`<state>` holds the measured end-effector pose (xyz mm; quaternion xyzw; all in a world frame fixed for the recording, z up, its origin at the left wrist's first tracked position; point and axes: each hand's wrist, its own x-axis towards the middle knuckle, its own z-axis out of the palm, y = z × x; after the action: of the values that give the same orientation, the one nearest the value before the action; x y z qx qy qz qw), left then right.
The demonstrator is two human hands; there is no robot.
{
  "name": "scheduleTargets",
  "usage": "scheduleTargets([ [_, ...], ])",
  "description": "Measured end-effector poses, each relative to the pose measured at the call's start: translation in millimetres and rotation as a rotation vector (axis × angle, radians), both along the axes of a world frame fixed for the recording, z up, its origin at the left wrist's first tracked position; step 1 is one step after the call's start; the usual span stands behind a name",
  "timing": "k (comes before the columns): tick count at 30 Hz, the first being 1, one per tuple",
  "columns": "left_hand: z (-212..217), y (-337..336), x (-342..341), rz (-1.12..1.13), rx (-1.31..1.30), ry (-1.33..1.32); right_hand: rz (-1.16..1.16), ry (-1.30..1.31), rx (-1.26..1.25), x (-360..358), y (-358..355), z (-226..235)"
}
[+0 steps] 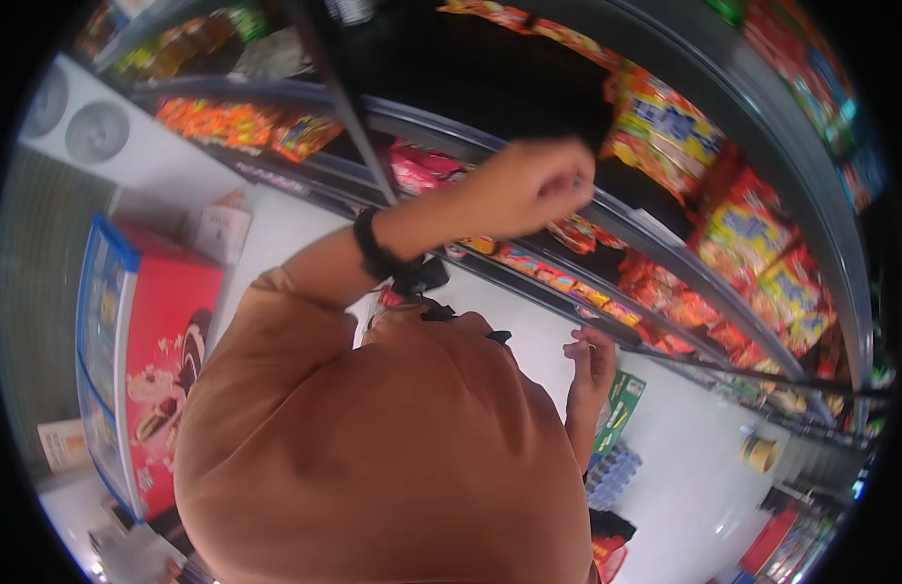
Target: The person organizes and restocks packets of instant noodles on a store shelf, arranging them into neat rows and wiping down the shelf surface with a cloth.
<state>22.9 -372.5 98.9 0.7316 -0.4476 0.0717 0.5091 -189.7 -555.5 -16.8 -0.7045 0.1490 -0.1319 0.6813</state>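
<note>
My left hand (540, 188) is raised in front of the snack shelves, a black band on its wrist. Its fingers are curled into a fist, and nothing shows inside it. It hovers by the rail of a shelf (441, 136) holding red packets (423, 167). My right hand (592, 360) is lower, fingers apart and holding nothing. It sits just beside the low shelf row of small orange and red packets (607, 304). My brown shirt (392, 448) fills the lower middle of the view and hides what lies under it.
Shelves of yellow and red snack bags (753, 234) curve along the right. A red and blue chest freezer (144, 350) stands at left. A green carton (621, 409) and a pack of bottles (611, 475) sit on the white floor. A white fan unit (81, 122) is at upper left.
</note>
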Motion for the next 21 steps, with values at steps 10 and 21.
scheduleTargets([
  [10,-211.6,278.9,50.3,1.161,-0.514,0.802,0.621,0.03,-0.515,83.5,101.6,28.2],
  [21,-289.8,358.9,147.5,0.988,-0.579,1.342,0.609,-0.069,-0.845,118.5,200.4,43.0],
])
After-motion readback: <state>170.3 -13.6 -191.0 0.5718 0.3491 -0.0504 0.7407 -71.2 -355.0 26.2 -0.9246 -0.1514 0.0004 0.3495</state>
